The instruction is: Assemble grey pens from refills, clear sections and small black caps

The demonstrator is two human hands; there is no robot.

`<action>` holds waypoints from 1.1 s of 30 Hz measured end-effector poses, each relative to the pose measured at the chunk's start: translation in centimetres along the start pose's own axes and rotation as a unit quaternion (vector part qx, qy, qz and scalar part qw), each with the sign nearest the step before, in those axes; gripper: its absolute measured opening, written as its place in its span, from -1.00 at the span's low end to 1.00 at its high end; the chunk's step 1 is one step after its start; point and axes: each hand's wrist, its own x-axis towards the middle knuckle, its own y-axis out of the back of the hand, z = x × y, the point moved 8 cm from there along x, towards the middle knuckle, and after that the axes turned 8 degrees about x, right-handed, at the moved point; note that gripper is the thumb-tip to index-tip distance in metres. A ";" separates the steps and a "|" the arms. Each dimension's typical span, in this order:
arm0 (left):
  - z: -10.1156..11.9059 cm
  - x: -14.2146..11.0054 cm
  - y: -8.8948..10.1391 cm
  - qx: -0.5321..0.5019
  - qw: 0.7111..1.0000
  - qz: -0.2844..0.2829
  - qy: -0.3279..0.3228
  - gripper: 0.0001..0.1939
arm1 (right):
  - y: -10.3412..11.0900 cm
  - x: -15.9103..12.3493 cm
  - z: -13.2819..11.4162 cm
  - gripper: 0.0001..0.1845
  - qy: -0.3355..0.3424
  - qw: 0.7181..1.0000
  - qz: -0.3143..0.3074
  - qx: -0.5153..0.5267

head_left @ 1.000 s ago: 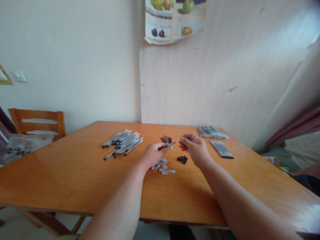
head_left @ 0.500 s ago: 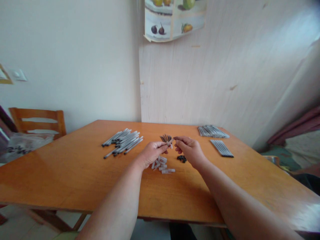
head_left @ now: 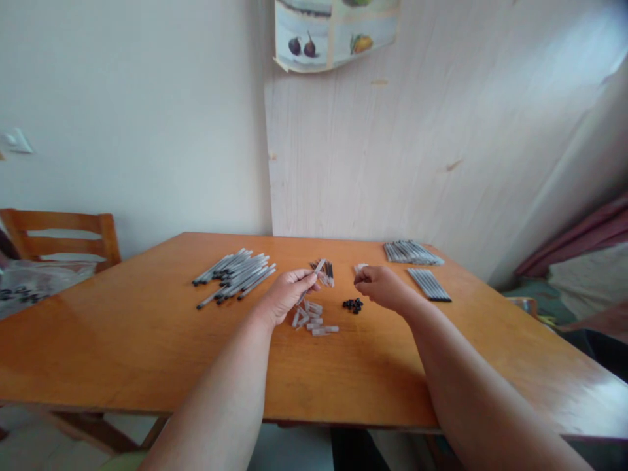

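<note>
My left hand (head_left: 287,294) is closed around a slim, translucent pen barrel (head_left: 319,266), tilted with its upper end pointing away from me. Just past that hand lie thin, dark-ended pen parts (head_left: 328,275). My right hand (head_left: 385,286) hovers over the table with its fingers curled together beside a few small, pale pieces (head_left: 360,267). Whatever those fingertips pinch, if anything, is hidden. Below and between the hands are a loose pile of clear pen caps (head_left: 314,320) and a small heap of black plugs (head_left: 352,305).
Grey pens with black ends (head_left: 235,275) are heaped on the left of the wooden table (head_left: 196,366). On the right lie a neat row of pens (head_left: 429,284) and a clear bag of pens (head_left: 412,252). A wooden chair (head_left: 63,245) stands at the left.
My hands have moved apart. The right hand has left the barrel and shifted right to the small pale pieces; the left still holds the barrel. The camera view has shifted slightly.
</note>
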 end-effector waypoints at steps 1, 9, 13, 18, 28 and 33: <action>0.0 0.0 0.0 -0.001 1.000 0.001 -0.001 -0.70 | 0.1 0.0 0.3 -0.90 0.000 1.000 -0.008 -0.019; 0.2 0.1 0.0 0.001 1.000 -0.003 -0.007 -0.71 | -0.7 -0.5 0.5 -0.85 0.002 0.994 -0.074 -0.074; 0.2 0.0 -0.1 0.007 1.000 -0.009 -0.001 -0.68 | -2.8 -0.6 0.2 -0.88 0.003 0.987 -0.115 -0.108; 0.3 -0.1 -0.2 0.019 1.000 -0.017 -0.001 -0.64 | -4.3 -0.8 -0.1 -0.76 0.014 0.963 -0.139 -0.230; 0.2 -0.1 -0.3 0.021 1.000 -0.017 0.000 -0.64 | -4.6 -0.3 0.1 -0.84 0.010 0.970 -0.105 -0.218; 0.4 -0.2 -0.5 0.015 1.000 -0.018 0.008 -0.61 | -2.7 0.2 -0.5 -0.89 0.002 0.999 -0.007 0.045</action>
